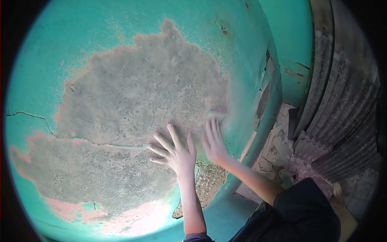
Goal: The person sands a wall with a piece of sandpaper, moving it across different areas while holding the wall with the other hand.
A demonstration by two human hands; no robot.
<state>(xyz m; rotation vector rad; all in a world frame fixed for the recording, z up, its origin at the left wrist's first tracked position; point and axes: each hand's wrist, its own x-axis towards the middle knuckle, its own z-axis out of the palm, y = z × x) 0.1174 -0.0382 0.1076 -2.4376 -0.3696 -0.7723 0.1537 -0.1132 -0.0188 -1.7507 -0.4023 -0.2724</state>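
Note:
My left hand [174, 152] lies flat on a grey bare patch [141, 88] of the turquoise wall [44, 68], fingers spread, holding nothing. To its right, my right hand [214, 143] is pressed against the wall near the right edge of the patch and is smeared by motion. A pale flat piece [217, 115] shows at its fingertips, too blurred to name. Whitish dust coats both hands. Pinkish undercoat [137, 220] borders the patch where the paint is gone. A crack [96, 143] runs across the wall from the left toward my left fingers.
Below my right hand, a broken hole [210, 181] exposes rough masonry. Peeling paint [264, 101] marks the wall's right edge. Corrugated sheets [342, 105] lean at the right. Rubble and broken pieces [270, 147] lie on the floor between them and the wall.

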